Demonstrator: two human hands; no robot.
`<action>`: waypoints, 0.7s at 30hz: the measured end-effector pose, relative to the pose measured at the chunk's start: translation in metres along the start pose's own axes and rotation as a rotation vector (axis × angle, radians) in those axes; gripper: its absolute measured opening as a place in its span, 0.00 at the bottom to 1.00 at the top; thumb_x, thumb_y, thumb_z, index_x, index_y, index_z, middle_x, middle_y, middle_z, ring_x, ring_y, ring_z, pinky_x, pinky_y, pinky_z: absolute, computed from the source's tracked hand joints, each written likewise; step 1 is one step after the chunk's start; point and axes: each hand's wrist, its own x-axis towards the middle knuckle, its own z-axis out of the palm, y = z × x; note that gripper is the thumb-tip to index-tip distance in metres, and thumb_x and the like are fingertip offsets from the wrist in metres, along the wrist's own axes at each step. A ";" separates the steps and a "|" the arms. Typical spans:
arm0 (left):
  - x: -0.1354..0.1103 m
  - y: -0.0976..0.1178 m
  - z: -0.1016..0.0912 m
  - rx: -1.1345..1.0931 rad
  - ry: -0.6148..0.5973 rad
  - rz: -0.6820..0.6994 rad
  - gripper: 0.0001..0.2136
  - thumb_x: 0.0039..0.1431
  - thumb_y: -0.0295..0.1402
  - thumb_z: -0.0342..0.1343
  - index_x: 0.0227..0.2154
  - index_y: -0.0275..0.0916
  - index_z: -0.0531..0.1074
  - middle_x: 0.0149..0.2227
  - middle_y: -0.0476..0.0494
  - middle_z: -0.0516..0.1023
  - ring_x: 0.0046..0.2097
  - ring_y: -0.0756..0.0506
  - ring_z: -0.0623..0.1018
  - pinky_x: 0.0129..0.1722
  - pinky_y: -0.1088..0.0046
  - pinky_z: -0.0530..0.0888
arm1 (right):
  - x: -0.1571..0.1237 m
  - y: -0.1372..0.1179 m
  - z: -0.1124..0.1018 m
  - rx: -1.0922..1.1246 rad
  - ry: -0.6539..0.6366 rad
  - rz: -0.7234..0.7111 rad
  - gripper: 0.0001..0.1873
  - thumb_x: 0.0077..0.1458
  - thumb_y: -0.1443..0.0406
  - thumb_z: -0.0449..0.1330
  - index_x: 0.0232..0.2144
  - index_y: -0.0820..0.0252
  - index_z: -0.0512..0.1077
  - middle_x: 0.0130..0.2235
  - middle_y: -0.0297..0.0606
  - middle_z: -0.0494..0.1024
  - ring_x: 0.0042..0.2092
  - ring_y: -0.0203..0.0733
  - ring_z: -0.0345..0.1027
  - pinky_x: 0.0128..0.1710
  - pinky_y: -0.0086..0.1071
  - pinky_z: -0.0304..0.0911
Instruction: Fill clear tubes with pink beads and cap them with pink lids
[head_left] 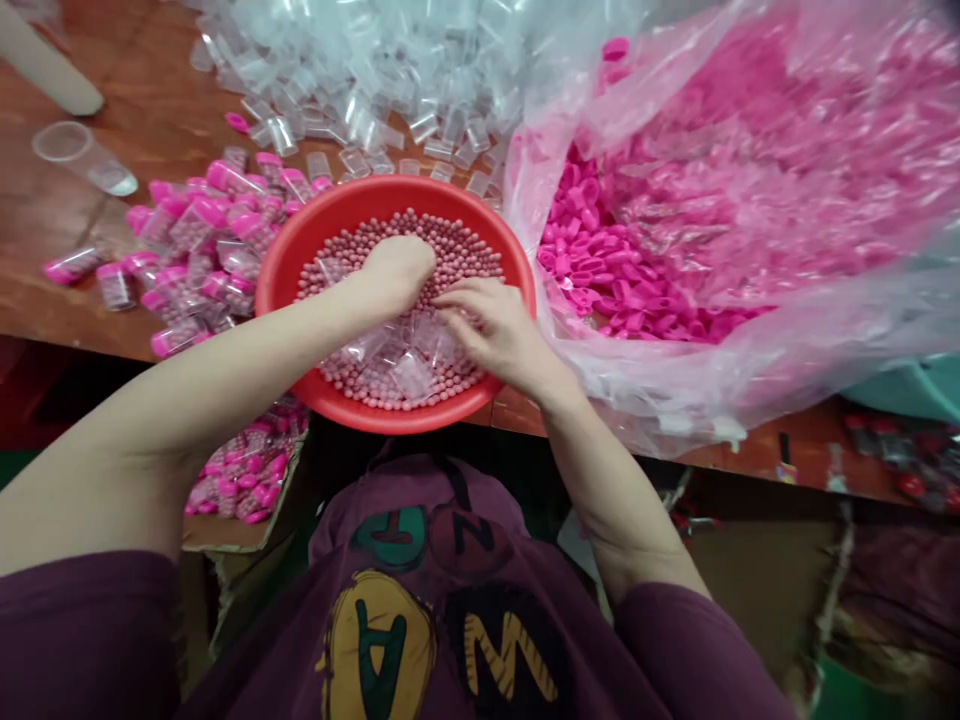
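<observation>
A round red plastic basin (390,195) stands on the table, holding small pink beads (454,248) and several clear plastic vials (412,375). My left hand (397,275) presses down into the beads, its fingers buried and hidden. My right hand (491,330) lies over the clear vials and beads with its fingers spread, touching the vials. To the left of the basin lie several bead-filled vials with pink caps (199,240). Loose clear vials (375,70) are heaped behind it.
A large transparent bag of pink caps (652,230) sits right of the basin against my right forearm. A clear cup (82,155) lies on the wooden table (157,110) at the left. Below the table edge, a cardboard box (247,470) holds more filled vials.
</observation>
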 end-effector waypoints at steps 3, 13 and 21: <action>0.009 0.008 0.005 0.092 -0.028 -0.005 0.24 0.73 0.18 0.48 0.62 0.25 0.84 0.60 0.23 0.87 0.70 0.29 0.84 0.72 0.57 0.79 | -0.023 0.070 -0.033 0.049 0.415 0.225 0.17 0.79 0.58 0.57 0.55 0.51 0.85 0.50 0.43 0.91 0.51 0.52 0.85 0.59 0.49 0.79; 0.045 0.020 0.036 -0.542 0.178 -0.057 0.06 0.58 0.19 0.63 0.32 0.37 0.79 0.30 0.46 0.78 0.41 0.43 0.78 0.46 0.67 0.72 | -0.026 0.194 -0.048 -0.438 0.080 0.662 0.23 0.70 0.65 0.57 0.58 0.64 0.86 0.64 0.64 0.83 0.63 0.72 0.80 0.65 0.62 0.74; 0.007 0.012 0.014 -1.616 0.166 -0.164 0.09 0.54 0.15 0.67 0.32 0.35 0.80 0.31 0.49 0.80 0.34 0.51 0.76 0.38 0.71 0.69 | -0.038 0.185 -0.062 -0.256 0.244 0.663 0.04 0.65 0.66 0.60 0.39 0.55 0.77 0.46 0.56 0.85 0.52 0.65 0.78 0.62 0.57 0.71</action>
